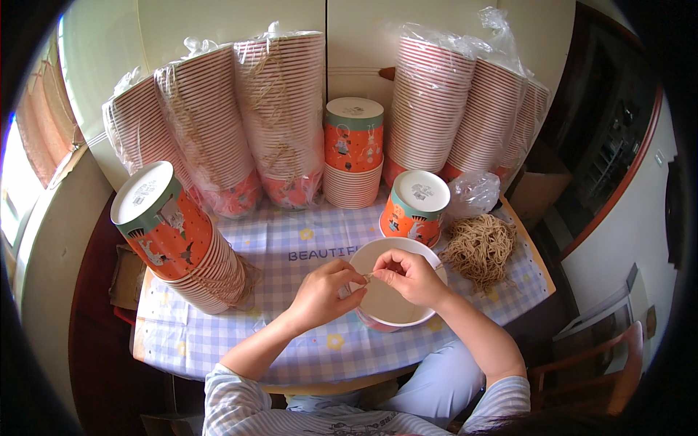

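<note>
My left grip [326, 292] and right grip [411, 277] both pinch thin cord [369, 277] over the bucket [396, 308] (probably featherlight, soft, kinda floppy), so I'd hold near its tip.

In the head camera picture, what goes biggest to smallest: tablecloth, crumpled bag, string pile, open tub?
As they look in the head view, largest to smallest:
1. Tablecloth
2. Open tub
3. String pile
4. Crumpled bag
</note>
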A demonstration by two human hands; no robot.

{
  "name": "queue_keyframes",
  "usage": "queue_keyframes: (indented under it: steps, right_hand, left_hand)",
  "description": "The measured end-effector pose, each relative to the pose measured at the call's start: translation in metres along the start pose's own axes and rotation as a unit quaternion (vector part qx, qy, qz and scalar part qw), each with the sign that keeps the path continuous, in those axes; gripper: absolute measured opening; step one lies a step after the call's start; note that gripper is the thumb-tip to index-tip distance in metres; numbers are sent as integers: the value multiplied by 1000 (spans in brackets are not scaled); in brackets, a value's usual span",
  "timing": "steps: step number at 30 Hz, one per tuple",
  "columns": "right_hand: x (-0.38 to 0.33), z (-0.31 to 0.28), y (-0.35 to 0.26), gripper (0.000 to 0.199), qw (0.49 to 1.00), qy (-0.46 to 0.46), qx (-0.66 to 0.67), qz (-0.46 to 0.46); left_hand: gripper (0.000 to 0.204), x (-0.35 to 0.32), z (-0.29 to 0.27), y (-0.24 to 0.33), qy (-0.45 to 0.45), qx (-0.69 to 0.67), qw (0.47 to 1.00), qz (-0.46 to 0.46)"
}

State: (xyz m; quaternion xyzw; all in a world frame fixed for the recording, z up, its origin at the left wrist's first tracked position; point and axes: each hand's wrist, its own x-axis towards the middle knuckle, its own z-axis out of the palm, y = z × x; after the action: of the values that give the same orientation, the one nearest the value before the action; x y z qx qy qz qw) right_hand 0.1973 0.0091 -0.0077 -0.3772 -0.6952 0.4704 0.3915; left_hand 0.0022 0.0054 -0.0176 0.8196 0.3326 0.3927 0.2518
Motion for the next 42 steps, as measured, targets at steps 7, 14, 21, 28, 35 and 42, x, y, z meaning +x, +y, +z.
queue_keyframes:
  steps: [7,14,21,28,35,42]
  right_hand:
    - [0,0,1,8,1000,2,11,-13]
    - [0,1,2,7,1000,-1,5,-16]
    - [-2,3,0,6,999,-31,9,-16]
    - [-2,6,0,8,999,-45,9,-17]
    - [-2,6,-2,8,998,-52,-18,-12]
    - [-3,8,1,8,998,-54,1,-13]
  left_hand:
    - [11,0,5,2,-36,-5,998,-49]
    - [12,-4,0,1,-47,-327,928,-173]
    - [10,-5,-12,16,-5,-183,974,-132]
    - [9,-6,-14,16,16,-158,982,-98]
    - [10,-6,-10,4,-2,-182,975,-131]
    - [12,-6,-5,2,10,-163,977,-140]
